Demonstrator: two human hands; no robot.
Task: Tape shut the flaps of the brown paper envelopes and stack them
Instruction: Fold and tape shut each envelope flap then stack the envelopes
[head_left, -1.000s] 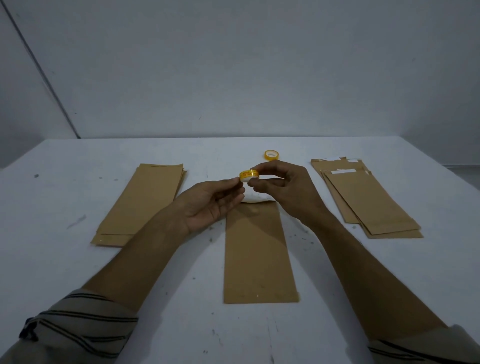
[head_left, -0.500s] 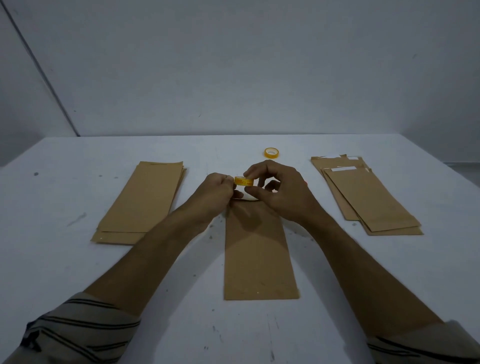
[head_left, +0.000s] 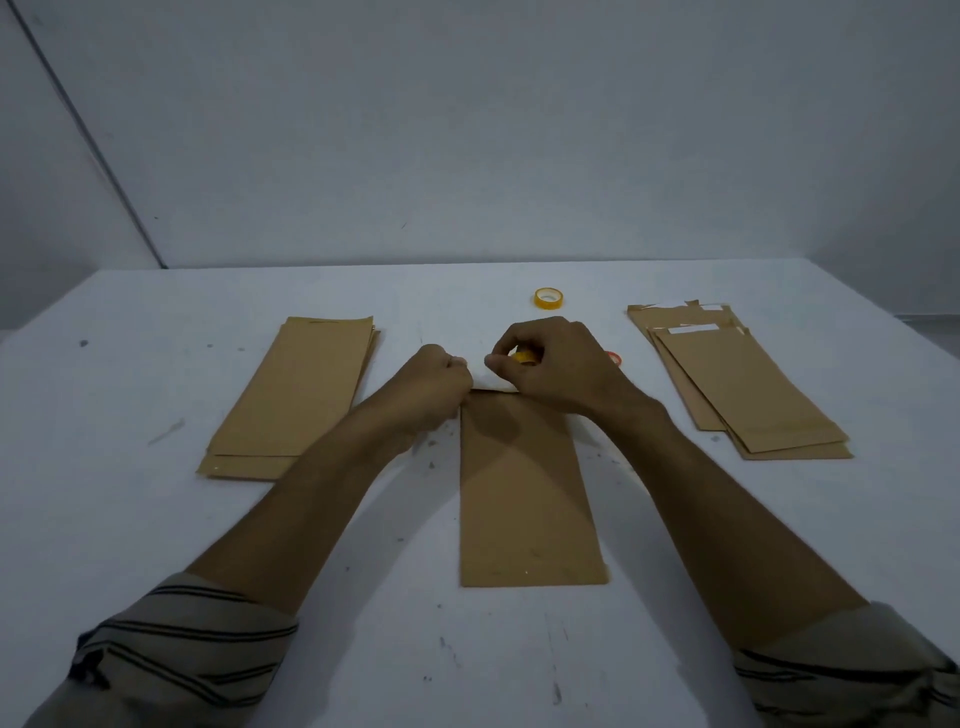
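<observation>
Now, over the envelope's far flap, the right hand is gripping the tape roll, while the left hand's curled grip is staying unclear.

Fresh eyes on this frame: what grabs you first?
Dead centre, the right hand grips a yellow tape roll and the left hand curls its fingers beside it, both at the far end of the centre envelope. Envelope piles flank it, the left stack and the right stack, and a spare tape roll lies beyond the hands.
</observation>
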